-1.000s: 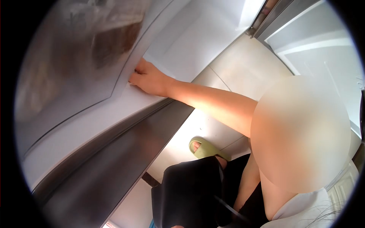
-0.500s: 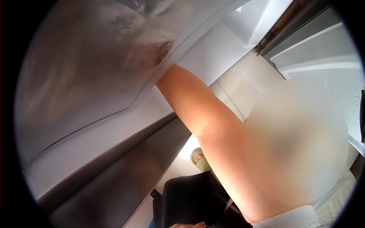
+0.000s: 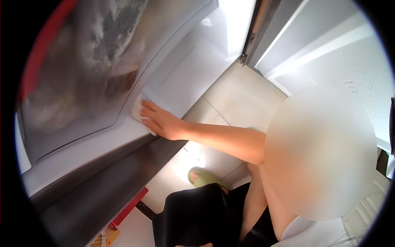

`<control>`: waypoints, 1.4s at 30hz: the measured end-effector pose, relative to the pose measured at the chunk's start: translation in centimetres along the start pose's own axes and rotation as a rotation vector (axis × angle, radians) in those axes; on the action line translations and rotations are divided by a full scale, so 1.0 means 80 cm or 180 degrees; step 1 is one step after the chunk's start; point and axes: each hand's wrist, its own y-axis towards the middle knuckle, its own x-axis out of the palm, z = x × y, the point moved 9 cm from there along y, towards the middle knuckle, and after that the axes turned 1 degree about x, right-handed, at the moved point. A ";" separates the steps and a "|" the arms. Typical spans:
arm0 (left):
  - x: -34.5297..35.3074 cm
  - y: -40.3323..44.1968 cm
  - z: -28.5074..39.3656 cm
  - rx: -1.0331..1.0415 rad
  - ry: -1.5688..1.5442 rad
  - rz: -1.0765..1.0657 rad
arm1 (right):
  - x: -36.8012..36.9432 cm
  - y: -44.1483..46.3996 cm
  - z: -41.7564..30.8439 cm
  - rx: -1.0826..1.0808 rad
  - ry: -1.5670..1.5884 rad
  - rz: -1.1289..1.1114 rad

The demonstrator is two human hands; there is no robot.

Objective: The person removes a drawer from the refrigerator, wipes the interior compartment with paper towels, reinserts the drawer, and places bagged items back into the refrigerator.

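My right hand (image 3: 165,124) is on the pale inner ledge of an open fridge or freezer, at the lower corner of a clear drawer (image 3: 92,117). Beneath its fingers is a white cloth (image 3: 138,110), pressed against the ledge and the drawer's edge. Filled bags (image 3: 111,37) show dimly through the drawer front. Only a sliver of my left hand (image 3: 196,245) shows at the bottom edge, by my dark clothing; its fingers are mostly cut off.
Below the ledge runs a dark drawer front (image 3: 123,173). The open door's pale inner side (image 3: 329,49) stands at right. A green slipper (image 3: 205,178) is on the tiled floor (image 3: 230,92). A red box edge (image 3: 131,206) lies lower left. A blurred oval covers the right side.
My right hand, hidden behind the drawer edge before, has come back into view with the white cloth on the lower ledge. The view has shifted, showing more floor and the red box edge.
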 end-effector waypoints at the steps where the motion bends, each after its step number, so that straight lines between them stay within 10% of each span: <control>1: 0.001 0.000 -0.004 -0.0142 -0.0024 -0.0150 | 0.003 -0.023 0.027 0.0353 -0.0196 -0.0380; 5: 0.006 0.006 -0.048 -0.0644 -0.0214 0.0008 | -0.007 -0.141 0.157 0.2284 0.0710 -0.1388; 9: 0.016 0.004 -0.122 -0.1788 -0.2098 0.0423 | -0.099 -0.162 0.025 0.2244 0.1377 -0.0089; 17: 0.113 0.190 -0.163 -0.0612 -0.1842 0.0093 | -0.077 -0.160 -0.104 0.2887 0.4774 -0.0572; 20: 0.142 0.216 -0.155 -0.0652 -0.0772 -0.0358 | -0.115 -0.157 -0.083 0.2507 0.2380 -0.0505; 22: 0.153 0.222 -0.128 -0.0748 -0.0263 -0.1116 | -0.137 -0.185 -0.051 0.3856 0.2176 -0.0237; 26: 0.121 0.263 -0.112 -0.0589 -0.3563 -0.0776 | -0.163 -0.197 -0.046 0.3242 0.3507 0.0795; 29: 0.100 0.287 -0.089 -0.0478 -0.2834 -0.0750 | -0.193 -0.178 -0.086 0.3185 0.3506 0.0626; 32: 0.059 0.306 -0.063 0.0090 -0.1417 0.0113 | -0.179 -0.211 -0.011 0.2131 0.4692 0.0077; 35: -0.016 0.299 0.008 0.0749 -0.1114 0.1464 | -0.239 -0.150 -0.112 0.1730 0.4371 0.1304; 42: -0.106 0.323 0.142 0.3098 0.0507 0.3713 | -0.188 -0.151 -0.107 0.2445 0.4532 0.0028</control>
